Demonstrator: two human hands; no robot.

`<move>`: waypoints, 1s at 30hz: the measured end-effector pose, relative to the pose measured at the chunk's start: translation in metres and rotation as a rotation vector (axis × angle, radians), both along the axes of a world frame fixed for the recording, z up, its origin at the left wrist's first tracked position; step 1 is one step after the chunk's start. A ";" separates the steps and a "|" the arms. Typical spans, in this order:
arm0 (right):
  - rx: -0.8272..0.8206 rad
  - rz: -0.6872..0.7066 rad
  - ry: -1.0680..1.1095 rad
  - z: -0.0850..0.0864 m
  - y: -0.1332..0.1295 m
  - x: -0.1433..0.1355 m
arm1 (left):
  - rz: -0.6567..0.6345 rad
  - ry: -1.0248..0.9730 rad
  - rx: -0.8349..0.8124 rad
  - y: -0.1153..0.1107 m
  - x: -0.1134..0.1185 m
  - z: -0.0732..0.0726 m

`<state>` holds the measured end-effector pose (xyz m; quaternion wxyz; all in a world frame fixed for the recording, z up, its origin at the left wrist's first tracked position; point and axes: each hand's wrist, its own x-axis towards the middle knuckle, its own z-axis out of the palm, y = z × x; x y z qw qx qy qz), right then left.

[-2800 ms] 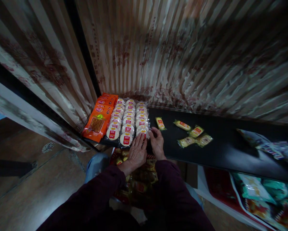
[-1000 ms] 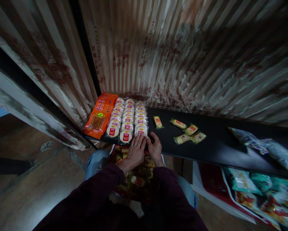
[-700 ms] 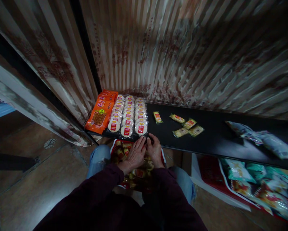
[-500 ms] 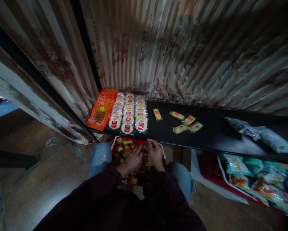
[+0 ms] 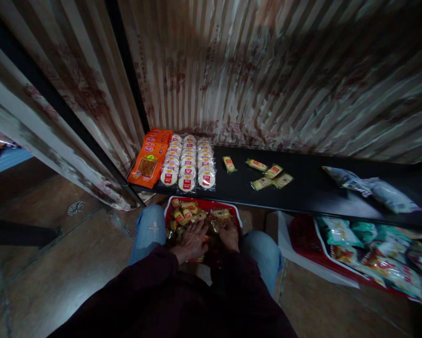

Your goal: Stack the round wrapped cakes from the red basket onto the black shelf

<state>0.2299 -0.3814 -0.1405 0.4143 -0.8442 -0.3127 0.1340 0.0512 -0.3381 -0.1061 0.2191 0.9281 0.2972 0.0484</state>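
Observation:
My left hand lies with its fingers stretched out over small yellow wrapped snacks inside a red basket with a white rim. Beside it, my right hand has its fingers curled down among the packets. Its fingertips are partly hidden, and whatever they grip cannot be made out. The basket sits between my knees, just below the front edge of a black shelf. On that shelf, one yellow snack packet lies apart and several similar packets lie in a loose group.
Orange snack bags and rows of round white crackers fill the shelf's left end. Shiny pale bags lie farther right. Another red basket holds green and white bags below. A dark post and striped curtain border the shelf.
My right hand has moved down from the basket's far rim into the packets. My left hand has flattened and shifted slightly toward me. The view has shifted a little.

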 end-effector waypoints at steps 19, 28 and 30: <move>-0.214 0.076 -0.144 -0.004 0.006 -0.012 | 0.112 -0.090 0.057 0.011 -0.002 -0.015; -0.221 0.360 -0.283 0.019 0.009 -0.026 | 0.342 -0.069 -0.237 0.040 0.034 -0.019; -0.368 0.410 -0.298 0.027 0.009 -0.026 | 0.339 -0.025 -0.368 0.051 0.039 -0.011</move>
